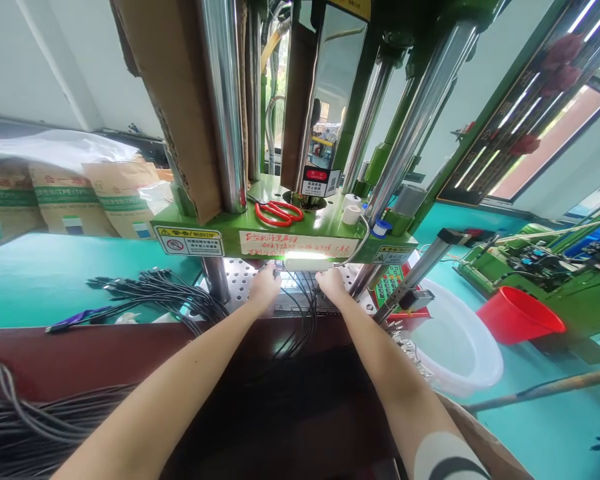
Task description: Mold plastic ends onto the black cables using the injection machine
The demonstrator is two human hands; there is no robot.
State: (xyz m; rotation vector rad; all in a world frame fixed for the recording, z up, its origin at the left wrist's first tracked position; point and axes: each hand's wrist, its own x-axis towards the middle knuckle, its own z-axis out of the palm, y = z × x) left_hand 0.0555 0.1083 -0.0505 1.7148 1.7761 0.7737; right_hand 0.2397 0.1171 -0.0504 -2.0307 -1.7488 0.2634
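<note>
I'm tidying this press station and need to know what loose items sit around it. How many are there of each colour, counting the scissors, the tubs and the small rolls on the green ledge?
Red: 2, scissors and red bucket
White: 3, basin and two small rolls
Total: 5

View: single head-worn camera, no second view.
Position: stood close before the green press [285, 233].
Facing: looked forward and down.
Near: forearms, dark bench edge [105, 360].
Far: steel columns, windows right.
</note>
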